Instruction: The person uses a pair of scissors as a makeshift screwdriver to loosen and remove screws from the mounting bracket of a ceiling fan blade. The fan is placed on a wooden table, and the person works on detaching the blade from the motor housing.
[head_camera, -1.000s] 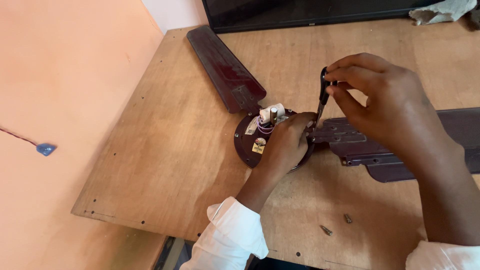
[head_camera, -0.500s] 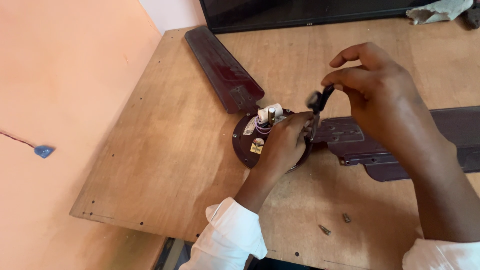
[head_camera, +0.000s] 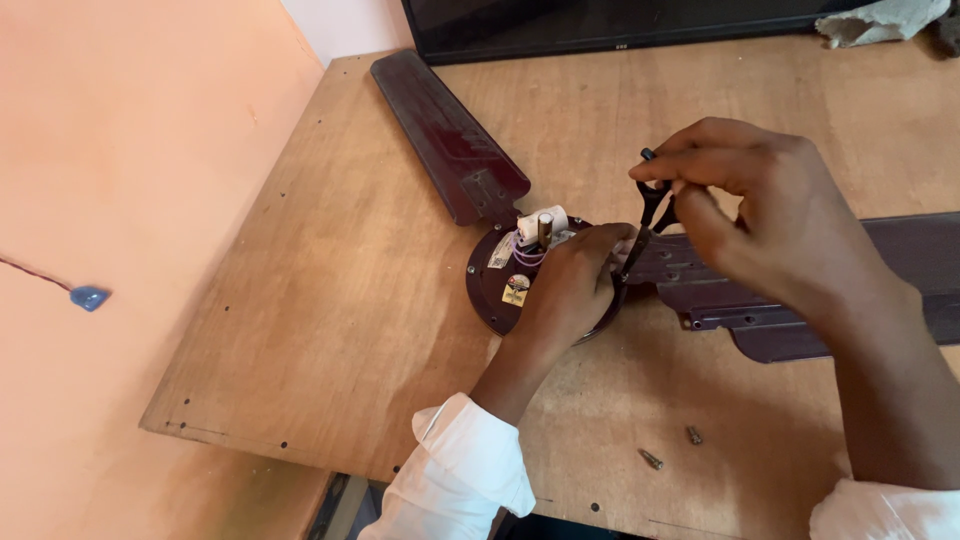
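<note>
Worn brown plywood surface (head_camera: 330, 300), dark maroon ceiling fan motor hub (head_camera: 492, 290) laid on it, long maroon fan blade (head_camera: 445, 135) alongside, two small loose metal screws (head_camera: 670, 448) scattered near the front edge, crumpled grey rag (head_camera: 880, 20) left at the far corner.

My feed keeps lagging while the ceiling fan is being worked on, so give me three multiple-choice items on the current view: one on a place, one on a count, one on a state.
1. Where do the loose screws lie?
A. On the wooden table near its front edge
B. On top of the motor hub
C. On the orange floor

2. How many loose screws show on the table?
A. Two
B. Five
C. None

3. What is the right hand doing?
A. Lying flat on the table
B. Pinching a thin dark tool upright
C. Holding a cloth

Answers:
1. A: they lie on bare wood between the two sleeves.
2. A: only two are visible.
3. B: its fingers grip the tool's top, its tip down by the left hand on the motor hub.
</note>
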